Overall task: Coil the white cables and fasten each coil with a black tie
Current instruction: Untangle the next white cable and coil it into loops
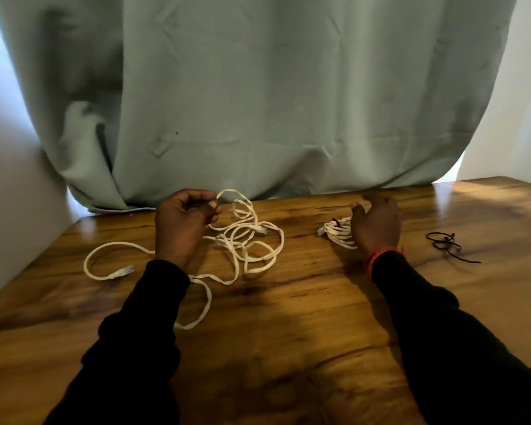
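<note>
Near the counter's [288,317] left edge, I am seeing one plug end [122,272] of the loose white cable [246,240] lying flat. The cable is sprawling in tangled loops from there toward the middle of the far edge. My left hand [181,222] is raised over this tangle, its grip clamped: thumb and fingers are pinching a loop of the cable. Right of centre, a coiled white cable [337,233] is lying on the counter, bound by a black tie [336,223]. My right hand [376,223] is resting just beside and partly over that coil, fingers relaxed and apart, holding nothing. Toward the right edge, a spare black tie [446,242] is lying loose, well apart from the coil.
</note>
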